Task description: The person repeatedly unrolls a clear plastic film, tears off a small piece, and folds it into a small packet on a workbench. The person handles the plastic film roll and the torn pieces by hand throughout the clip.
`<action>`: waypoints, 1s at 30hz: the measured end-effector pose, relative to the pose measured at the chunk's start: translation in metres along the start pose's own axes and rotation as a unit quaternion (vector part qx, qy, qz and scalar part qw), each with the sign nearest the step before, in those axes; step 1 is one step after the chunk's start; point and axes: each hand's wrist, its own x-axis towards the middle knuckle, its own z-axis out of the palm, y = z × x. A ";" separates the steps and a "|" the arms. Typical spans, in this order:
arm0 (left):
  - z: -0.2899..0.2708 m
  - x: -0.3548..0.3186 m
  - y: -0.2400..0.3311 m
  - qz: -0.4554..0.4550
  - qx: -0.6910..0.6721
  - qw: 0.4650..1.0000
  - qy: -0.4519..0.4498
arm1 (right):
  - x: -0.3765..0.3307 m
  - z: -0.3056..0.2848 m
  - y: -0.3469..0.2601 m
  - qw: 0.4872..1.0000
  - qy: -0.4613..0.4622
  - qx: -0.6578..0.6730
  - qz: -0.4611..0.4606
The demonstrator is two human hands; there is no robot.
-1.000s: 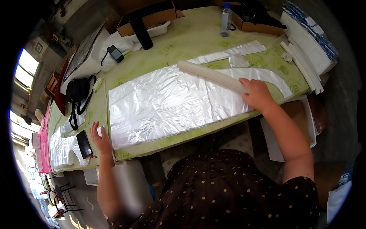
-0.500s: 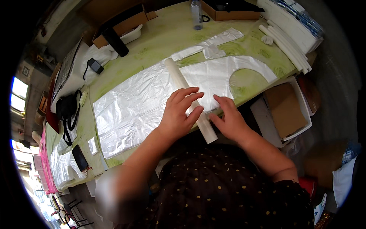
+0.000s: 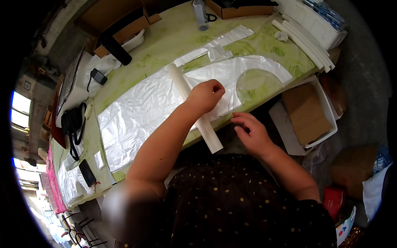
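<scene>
A thin, crinkled, whitish plastic sheet [image 3: 136, 111] with a rounded cut-out at its right end is spread on the table. Across it lies a pale roll [image 3: 210, 138], its near end sticking out past the table edge. My left hand [image 3: 205, 96] is above the sheet, its forearm crossing the roll. Its fingers are curled together; whatever they pinch, if anything, is hidden. Off the near edge, to the right of the roll, my right hand [image 3: 253, 134] hovers with thumb and fingers apart, holding nothing.
A narrow film strip [image 3: 231, 37] lies behind the sheet. Farther back are a water bottle [image 3: 200, 16], a black cylinder [image 3: 115, 50] and open cardboard boxes [image 3: 244, 10]. White rolls [image 3: 304, 43] lie at the right. Below the right edge sits a white bin [image 3: 333, 120]; a phone [image 3: 87, 172] lies left.
My left hand has moved from over the roll to its right side, and its spread fingers have curled together. My right hand has dropped slightly nearer to me. The whole view has shifted a little.
</scene>
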 end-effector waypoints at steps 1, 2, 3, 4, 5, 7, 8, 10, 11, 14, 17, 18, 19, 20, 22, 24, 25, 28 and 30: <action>-0.003 -0.002 -0.003 -0.011 -0.051 0.999 0.014 | 0.003 -0.003 -0.004 1.000 0.013 0.001 -0.010; -0.006 -0.004 -0.006 -0.021 -0.103 0.994 0.028 | 0.012 -0.007 -0.009 1.000 -0.007 -0.003 0.026; -0.008 -0.006 -0.006 -0.031 -0.154 0.987 0.042 | 0.025 -0.008 -0.007 0.999 -0.004 -0.032 0.001; -0.013 -0.010 0.001 -0.050 -0.171 0.983 0.042 | 0.041 -0.010 0.000 0.998 0.001 -0.060 -0.024; -0.013 -0.012 0.004 -0.059 -0.200 0.977 0.036 | 0.058 -0.010 0.007 0.995 0.006 -0.088 -0.049; -0.014 -0.017 0.009 -0.077 -0.256 0.963 0.028 | 0.104 -0.002 0.037 0.969 0.067 -0.232 -0.050; -0.015 -0.021 0.013 -0.079 -0.275 0.958 0.015 | 0.121 0.001 0.045 0.947 0.098 -0.303 -0.050; -0.019 -0.030 0.015 -0.080 -0.300 0.950 0.018 | 0.141 0.000 0.016 0.955 0.082 -0.281 -0.051; -0.020 -0.032 0.020 -0.071 -0.324 0.942 0.049 | 0.150 0.000 0.004 0.958 0.075 -0.270 -0.051; -0.034 -0.026 0.033 -0.069 -0.483 0.863 0.130 | 0.153 0.016 -0.003 0.918 0.057 -0.212 -0.331; -0.057 -0.020 -0.001 -0.050 -0.564 0.813 0.138 | 0.133 0.039 -0.023 0.894 0.001 -0.174 -0.413; -0.065 -0.024 -0.010 -0.057 -0.565 0.807 0.160 | 0.126 0.041 -0.025 0.899 0.004 -0.152 -0.410; -0.074 -0.034 -0.012 -0.083 -0.585 0.783 0.193 | 0.120 0.040 -0.023 0.905 0.008 -0.131 -0.406; -0.086 -0.045 -0.024 -0.088 -0.571 0.791 0.201 | 0.115 0.038 -0.016 0.916 0.018 -0.124 -0.380; -0.106 -0.065 -0.055 -0.132 -0.533 0.790 0.273 | 0.105 0.031 0.001 0.937 0.042 -0.112 -0.328; -0.116 -0.083 -0.078 -0.176 -0.498 0.789 0.315 | 0.099 0.028 0.006 0.939 0.030 -0.117 -0.321; -0.115 -0.086 -0.080 -0.197 -0.488 0.786 0.325 | 0.096 0.028 0.008 0.941 0.025 -0.122 -0.315; -0.098 -0.074 -0.045 -0.155 -0.431 0.873 0.164 | 0.100 0.041 0.005 0.932 -0.017 -0.127 -0.339; -0.085 -0.060 -0.017 -0.112 -0.335 0.931 0.088 | 0.104 0.049 -0.003 0.923 -0.034 -0.131 -0.360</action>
